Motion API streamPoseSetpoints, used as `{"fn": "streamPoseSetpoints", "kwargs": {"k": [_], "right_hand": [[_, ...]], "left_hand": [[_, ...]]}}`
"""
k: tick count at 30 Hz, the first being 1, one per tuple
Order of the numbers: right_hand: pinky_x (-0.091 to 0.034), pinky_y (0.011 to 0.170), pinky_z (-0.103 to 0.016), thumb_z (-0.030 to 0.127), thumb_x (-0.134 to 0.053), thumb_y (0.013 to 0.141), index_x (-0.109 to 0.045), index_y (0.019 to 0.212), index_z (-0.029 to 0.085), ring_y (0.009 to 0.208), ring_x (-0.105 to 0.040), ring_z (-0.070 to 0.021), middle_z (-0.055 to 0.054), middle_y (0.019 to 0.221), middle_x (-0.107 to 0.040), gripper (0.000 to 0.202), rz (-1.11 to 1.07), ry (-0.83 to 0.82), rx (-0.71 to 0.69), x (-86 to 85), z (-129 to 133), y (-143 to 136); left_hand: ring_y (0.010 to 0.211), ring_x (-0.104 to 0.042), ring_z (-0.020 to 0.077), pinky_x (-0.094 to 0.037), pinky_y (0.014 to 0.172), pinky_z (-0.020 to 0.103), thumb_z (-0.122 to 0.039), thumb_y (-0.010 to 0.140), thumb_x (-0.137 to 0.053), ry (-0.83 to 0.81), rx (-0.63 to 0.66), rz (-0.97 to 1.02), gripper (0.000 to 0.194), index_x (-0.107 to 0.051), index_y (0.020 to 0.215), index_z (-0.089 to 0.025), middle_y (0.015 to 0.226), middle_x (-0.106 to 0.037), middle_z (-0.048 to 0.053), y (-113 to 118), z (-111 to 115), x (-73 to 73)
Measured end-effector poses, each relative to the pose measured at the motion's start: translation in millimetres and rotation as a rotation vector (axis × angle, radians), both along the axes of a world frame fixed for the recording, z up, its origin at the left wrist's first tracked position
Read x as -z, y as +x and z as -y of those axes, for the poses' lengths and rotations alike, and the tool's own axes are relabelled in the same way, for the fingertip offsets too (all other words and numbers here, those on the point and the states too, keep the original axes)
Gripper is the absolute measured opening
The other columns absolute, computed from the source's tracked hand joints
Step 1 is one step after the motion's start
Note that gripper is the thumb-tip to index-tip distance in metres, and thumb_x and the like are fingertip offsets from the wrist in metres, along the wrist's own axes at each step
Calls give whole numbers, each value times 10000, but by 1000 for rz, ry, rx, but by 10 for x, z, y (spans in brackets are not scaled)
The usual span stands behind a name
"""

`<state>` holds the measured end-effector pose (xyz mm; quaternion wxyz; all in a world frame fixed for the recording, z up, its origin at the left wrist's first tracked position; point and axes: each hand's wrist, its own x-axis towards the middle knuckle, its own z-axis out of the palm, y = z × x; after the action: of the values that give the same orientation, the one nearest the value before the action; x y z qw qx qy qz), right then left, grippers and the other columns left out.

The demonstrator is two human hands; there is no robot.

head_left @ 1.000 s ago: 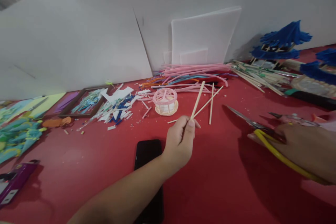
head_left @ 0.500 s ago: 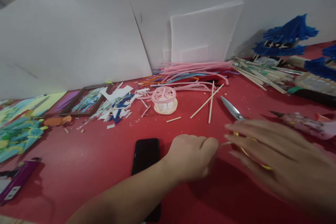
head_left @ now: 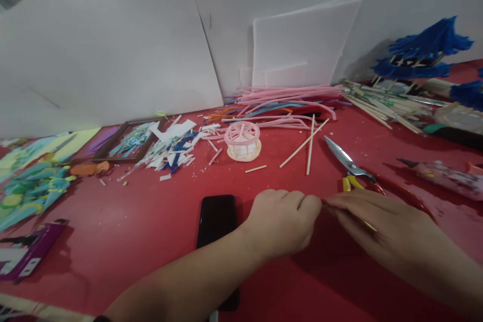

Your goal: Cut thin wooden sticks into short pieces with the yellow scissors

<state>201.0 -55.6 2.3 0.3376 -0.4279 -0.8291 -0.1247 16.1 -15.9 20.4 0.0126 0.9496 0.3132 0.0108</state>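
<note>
My left hand point(head_left: 283, 221) is closed in a fist above the red table point(head_left: 151, 231), its forearm crossing over a black phone point(head_left: 217, 219). What its fingers hold is hidden. Close to its right, my right hand point(head_left: 381, 226) has thumb and fingers pinched together at the left fist's edge; the item at the fingertips is too small to name. A thin yellow piece shows between the right fingers. Scissors with red handles point(head_left: 345, 158) lie just beyond the right hand, beside a yellow-handled tool point(head_left: 350, 182). A small pink round frame point(head_left: 242, 141) stands on a pale base.
Two crossed sticks point(head_left: 309, 146) and a short stick lie ahead. Pink strips point(head_left: 290, 93), a stick bundle point(head_left: 381, 105) and paper scraps point(head_left: 173, 146) line the back. Blue-roofed models point(head_left: 422, 50) stand right; a purple object point(head_left: 39, 251) is at left.
My right hand's spread fingers have closed into a pinch beside my left fist, uncovering more of the scissors. The whole view has shifted slightly, and my left hand remains closed.
</note>
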Motion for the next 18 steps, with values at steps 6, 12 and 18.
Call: {"fn": "streamPoseSetpoints", "kwargs": {"k": [6, 12, 18], "right_hand": [[-561, 610, -252, 228, -345, 1036, -646, 896, 215, 626, -704, -139, -28, 742, -739, 332, -16, -64, -36, 67, -13, -1], [-534, 553, -252, 198, -352, 1011, -632, 876, 231, 596, -692, -141, -21, 716, -727, 313, -15, -81, -35, 116, -12, -27], [-553, 537, -262, 210, -340, 1006, -645, 883, 236, 579, -699, -157, -20, 715, -744, 330, -20, -51, 33, 84, -53, -29]], "left_hand": [[656, -731, 262, -516, 535, 330, -168, 838, -524, -27, -16, -6, 173, -646, 960, -160, 728, -737, 69, -13, 1, 29], [628, -730, 276, -522, 513, 347, -186, 847, -524, -68, -35, -43, 165, -650, 945, -142, 728, -745, 90, 15, 62, 30], [628, -703, 247, -515, 510, 337, -192, 895, -509, -108, -20, -21, 202, -649, 1032, -145, 753, -737, 69, 47, 82, 14]]}}
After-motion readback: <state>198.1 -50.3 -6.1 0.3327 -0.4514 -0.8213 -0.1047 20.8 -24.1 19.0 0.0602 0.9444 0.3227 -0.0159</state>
